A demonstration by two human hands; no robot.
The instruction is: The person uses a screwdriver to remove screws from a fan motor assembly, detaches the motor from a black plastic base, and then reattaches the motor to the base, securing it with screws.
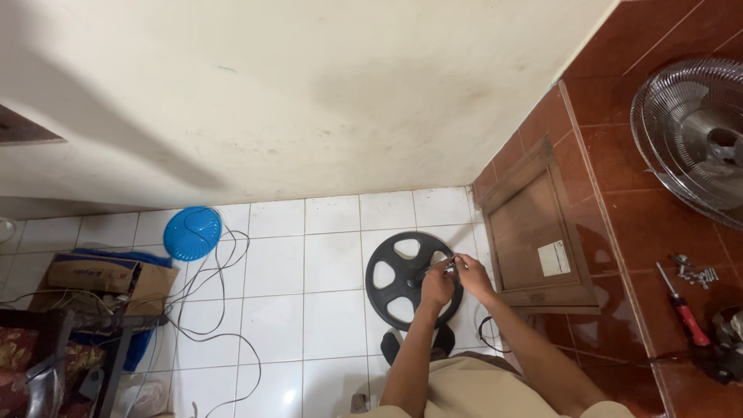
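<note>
Holding a thin metal piece (438,267) between both hands, the person stands over a round black fan base (408,280) on the white floor. The left hand (436,286) and right hand (474,276) pinch it with fingers pressed together. The fan looks taken apart: its wire grille (689,139), a red screwdriver (685,310) and loose screws (694,272) lie on the red ledge. Farther left, an open cardboard box (108,280) holds tangled wires.
</note>
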